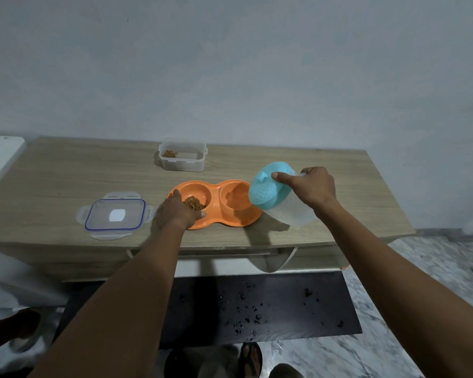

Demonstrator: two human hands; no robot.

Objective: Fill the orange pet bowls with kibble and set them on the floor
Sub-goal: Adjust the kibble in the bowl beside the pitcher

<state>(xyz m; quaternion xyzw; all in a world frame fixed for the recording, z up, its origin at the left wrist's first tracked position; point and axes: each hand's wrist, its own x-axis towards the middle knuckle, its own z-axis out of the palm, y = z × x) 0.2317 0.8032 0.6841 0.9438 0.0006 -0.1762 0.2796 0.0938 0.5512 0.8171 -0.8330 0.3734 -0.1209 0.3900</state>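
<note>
An orange double pet bowl (216, 214) lies on the wooden table (66, 173). Its left cup holds a small heap of brown kibble (194, 203); its right cup (236, 199) looks empty. My left hand (176, 212) rests on the left rim of the bowl, fingers around its edge. My right hand (310, 188) grips a clear plastic jar with a turquoise lid (271, 189), tilted on its side just right of the bowl, lid facing the right cup.
A clear square container (182, 155) with a little kibble stands at the table's back. Its blue-rimmed lid (115, 215) lies left of the bowl. A dark mat (257, 304) with scattered crumbs covers the marble floor below. My sandalled foot (250, 358) shows at the bottom.
</note>
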